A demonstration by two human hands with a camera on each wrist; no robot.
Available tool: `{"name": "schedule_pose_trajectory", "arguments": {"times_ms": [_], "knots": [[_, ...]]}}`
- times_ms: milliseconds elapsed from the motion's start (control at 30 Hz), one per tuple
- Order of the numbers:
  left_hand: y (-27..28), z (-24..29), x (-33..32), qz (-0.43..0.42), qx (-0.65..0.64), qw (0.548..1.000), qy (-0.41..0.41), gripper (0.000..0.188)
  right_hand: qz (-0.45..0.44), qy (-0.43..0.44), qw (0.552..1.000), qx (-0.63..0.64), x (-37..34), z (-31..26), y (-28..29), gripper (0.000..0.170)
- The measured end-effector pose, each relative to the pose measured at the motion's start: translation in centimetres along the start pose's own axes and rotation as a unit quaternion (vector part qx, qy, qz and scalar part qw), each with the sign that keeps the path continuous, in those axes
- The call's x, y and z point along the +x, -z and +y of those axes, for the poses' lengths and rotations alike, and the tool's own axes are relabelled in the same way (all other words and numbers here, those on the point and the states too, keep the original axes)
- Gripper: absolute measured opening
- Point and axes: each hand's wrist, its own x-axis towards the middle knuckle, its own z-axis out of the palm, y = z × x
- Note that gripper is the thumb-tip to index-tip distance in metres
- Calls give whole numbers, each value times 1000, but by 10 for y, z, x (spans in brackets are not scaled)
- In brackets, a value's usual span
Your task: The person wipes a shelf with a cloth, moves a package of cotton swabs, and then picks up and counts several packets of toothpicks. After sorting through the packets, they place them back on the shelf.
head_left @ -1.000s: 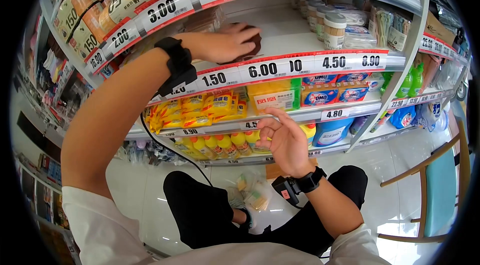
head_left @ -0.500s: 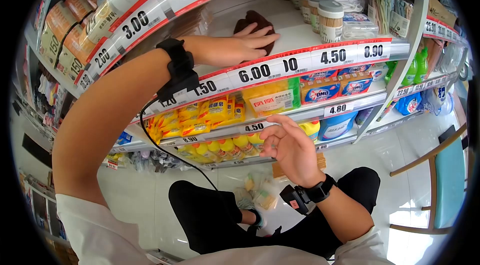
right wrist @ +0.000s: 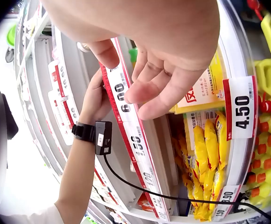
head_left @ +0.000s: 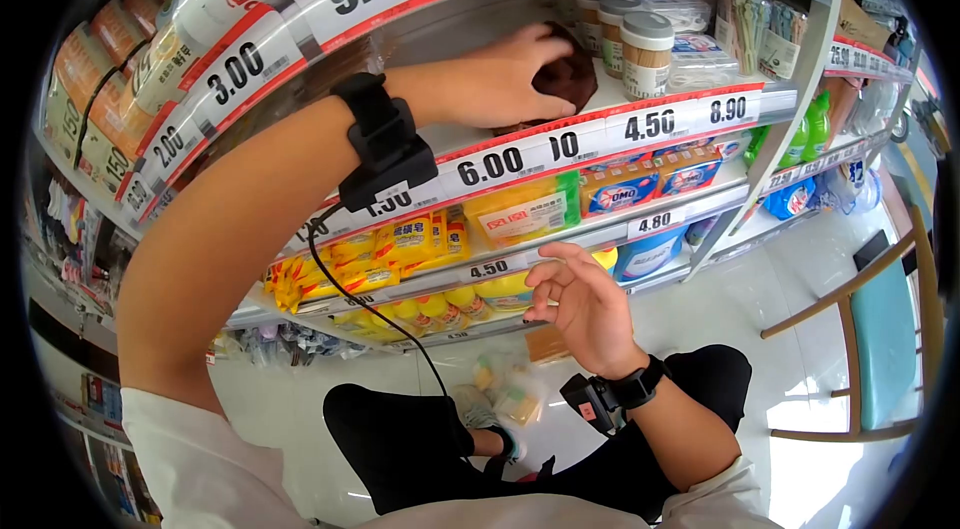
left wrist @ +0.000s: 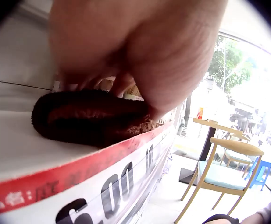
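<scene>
My left hand (head_left: 490,81) reaches onto the upper white shelf (left wrist: 14,154) and grips a dark brown cloth (head_left: 572,77) between thumb and fingers. Bunched and fuzzy, the cloth lies on the shelf board just behind the price strip in the left wrist view. Close to its right stand jars of toothpicks (head_left: 647,54) with grey lids. My right hand (head_left: 588,314) hovers in front of the lower shelves, fingers loosely bent and holding nothing. Behind it sits a yellow pack (head_left: 520,219) with a green end.
Yellow soap packets (head_left: 405,241), OMO boxes (head_left: 620,194) and yellow bottles fill the lower shelves. A price rail (head_left: 490,164) runs along the shelf edge. A black cable (head_left: 400,324) hangs from the left wrist camera. A chair (head_left: 885,349) stands at the right.
My left hand has moved the brown cloth rightward along the shelf toward the toothpick jars. Its fingers, spread flat on the cloth half a second ago, now curl round it. My right hand stays raised.
</scene>
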Motion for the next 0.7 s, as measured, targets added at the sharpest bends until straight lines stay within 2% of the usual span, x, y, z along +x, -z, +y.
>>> {"name": "schedule_pose_trajectory", "arguments": {"times_ms": [33, 133, 167, 267, 333, 400, 433, 467, 533, 567, 600, 633, 667, 700], "knots": [[-2, 2, 2, -1, -2, 1000, -7, 70, 4, 6, 1000, 2, -2, -2, 0, 35], [-12, 5, 3, 8, 113, 994, 0, 56, 25, 20, 999, -9, -10, -4, 1, 35], [-10, 2, 3, 11, 99, 994, -43, 49, 30, 24, 999, -10, -12, -4, 1, 35], [-1, -10, 9, -4, 80, 991, -107, 49, 36, 41, 997, -48, -16, -3, 2, 34], [4, -4, 9, -10, 77, 990, -115, 53, 44, 38, 995, -78, -19, 1, 0, 36], [6, 2, 9, -22, 22, 996, -90, 56, 51, 27, 995, -79, -22, 5, -1, 36], [3, 3, 8, -31, 73, 993, -86, 56, 53, 13, 995, -78, -24, 8, -1, 35], [1, 4, 8, -29, 74, 993, -91, 56, 55, 16, 995, -81, -25, 10, 0, 35], [-4, 8, 6, -46, 150, 987, -16, 54, 66, 5, 995, -71, -28, 14, 2, 34], [-6, 8, 2, -35, 149, 988, -15, 47, 66, 4, 995, -74, -29, 16, 2, 34], [-5, 7, 0, -33, 148, 988, -13, 47, 74, 4, 995, -73, -30, 17, 2, 33], [-2, 5, -2, -103, 275, 956, -31, 42, 80, 3, 994, -72, -31, 18, 2, 33], [2, 2, -5, -173, 396, 901, -45, 39, 74, -1, 994, -75, -32, 19, 3, 33], [-4, -22, -6, -141, 335, 932, -11, 36, 71, -2, 995, -75, -32, 20, 3, 33]]}}
